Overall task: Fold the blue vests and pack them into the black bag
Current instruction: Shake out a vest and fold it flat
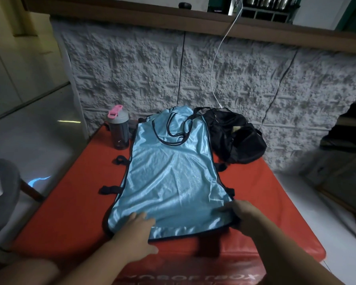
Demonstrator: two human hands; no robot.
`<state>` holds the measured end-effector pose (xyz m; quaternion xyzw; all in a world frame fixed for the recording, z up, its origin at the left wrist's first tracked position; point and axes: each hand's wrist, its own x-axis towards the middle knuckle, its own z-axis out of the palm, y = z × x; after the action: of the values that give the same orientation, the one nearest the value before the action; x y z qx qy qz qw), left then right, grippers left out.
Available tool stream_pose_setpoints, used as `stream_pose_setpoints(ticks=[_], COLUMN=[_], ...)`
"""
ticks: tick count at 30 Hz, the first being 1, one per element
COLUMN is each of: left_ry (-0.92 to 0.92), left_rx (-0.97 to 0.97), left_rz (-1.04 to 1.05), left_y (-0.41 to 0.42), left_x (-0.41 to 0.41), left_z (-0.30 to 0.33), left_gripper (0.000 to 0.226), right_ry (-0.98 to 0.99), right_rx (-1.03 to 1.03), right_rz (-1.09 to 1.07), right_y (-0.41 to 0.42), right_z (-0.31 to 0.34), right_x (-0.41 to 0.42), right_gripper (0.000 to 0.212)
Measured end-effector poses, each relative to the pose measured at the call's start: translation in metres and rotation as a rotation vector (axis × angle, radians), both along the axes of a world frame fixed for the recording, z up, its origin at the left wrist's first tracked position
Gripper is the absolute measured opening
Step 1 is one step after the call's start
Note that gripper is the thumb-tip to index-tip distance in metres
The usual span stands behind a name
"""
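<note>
Rough grey stone-patterned wall panels (224, 75) stand behind a red padded surface (70, 212) that takes up the middle of the scene. At its far right lies the black bag (237, 136), slumped and crumpled, its mouth partly open; what it holds cannot be made out. At the far left stands a bottle (119, 128) with a grey lid and a pink flip cap, its dark body upright, just beside the blue vest (171, 171). That vest lies spread flat down the middle of the red surface, neck end far, hem near, with black trim and black straps sticking out along both sides. The left hand (139, 231) rests flat on the near left part of the hem, fingers straight. The right hand (242, 212) pinches the near right corner of the vest between thumb and fingers. White lettering on the near front edge of the red surface appears upside down and partly cut off, so it cannot be read surely. A white cable (220, 52) hangs down the wall toward the bag.
</note>
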<state>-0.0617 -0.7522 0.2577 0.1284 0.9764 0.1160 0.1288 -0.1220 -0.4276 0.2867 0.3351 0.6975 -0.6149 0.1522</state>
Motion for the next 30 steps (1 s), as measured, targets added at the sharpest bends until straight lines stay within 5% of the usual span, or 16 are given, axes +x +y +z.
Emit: stream_pose_setpoints(ticks=[6, 12, 16, 21, 26, 30], left_ry=[-0.007, 0.114, 0.177, 0.205, 0.254, 0.291], left_rx=[0.067, 0.056, 0.081, 0.214, 0.192, 0.181], left_rz=[0.014, 0.053, 0.085, 0.204, 0.201, 0.162], left_y=[-0.014, -0.03, -0.035, -0.032, -0.032, -0.028], left_x=[-0.003, -0.008, -0.01, -0.012, -0.022, -0.025], left_z=[-0.005, -0.005, -0.014, -0.006, 0.001, 0.005], left_gripper=[0.07, 0.004, 0.013, 0.014, 0.012, 0.018], right_ry=[-0.014, -0.027, 0.005, 0.469, 0.419, 0.329], right_rx=[0.281, 0.418, 0.744, 1.029, 1.146, 1.348], right_rz=[0.006, 0.124, 0.343, 0.738, 1.236, 1.108], right_y=[0.018, 0.03, 0.037, 0.017, -0.026, -0.049], right_z=[-0.013, -0.025, -0.023, -0.008, -0.014, -0.034], right_x=[0.006, 0.01, 0.007, 0.023, 0.051, 0.052], right_gripper=[0.016, 0.026, 0.031, 0.026, 0.094, 0.088])
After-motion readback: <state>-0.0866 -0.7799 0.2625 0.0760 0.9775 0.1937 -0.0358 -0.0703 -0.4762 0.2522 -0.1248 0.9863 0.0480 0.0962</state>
